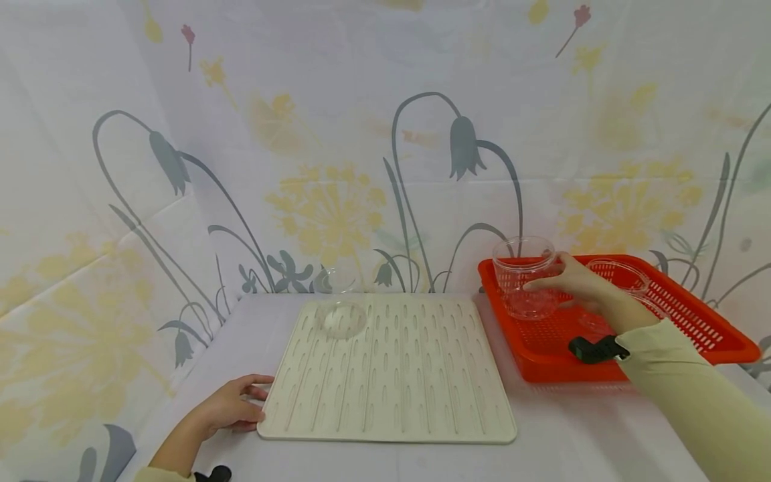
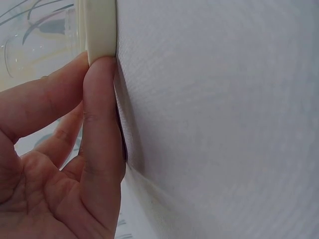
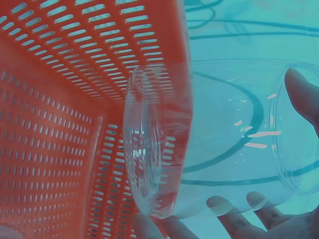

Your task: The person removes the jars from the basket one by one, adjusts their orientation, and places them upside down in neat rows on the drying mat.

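Floral sheeting hangs behind a white-covered table, where a cream ridged mat lies beside a red slotted basket. Right hand curves round a clear container, upright at the basket's left end, thumb near its rim and fingers along its wall; whether its base touches the basket, I cannot tell. Left hand, fingers loosely bent, touches the mat's left edge with its fingertips and shows no grasp. Handling the containers at the basket seems the step in hand, and any next move with the gripped piece would call for a light hold on thin plastic and care around the basket rim. Counted: 1 mat, 1 basket, 2 hands, 1 gripped container, 1 clear cup upright at the mat's far left, and at least 1 more clear vessel inside the basket, overlaps hiding the total.
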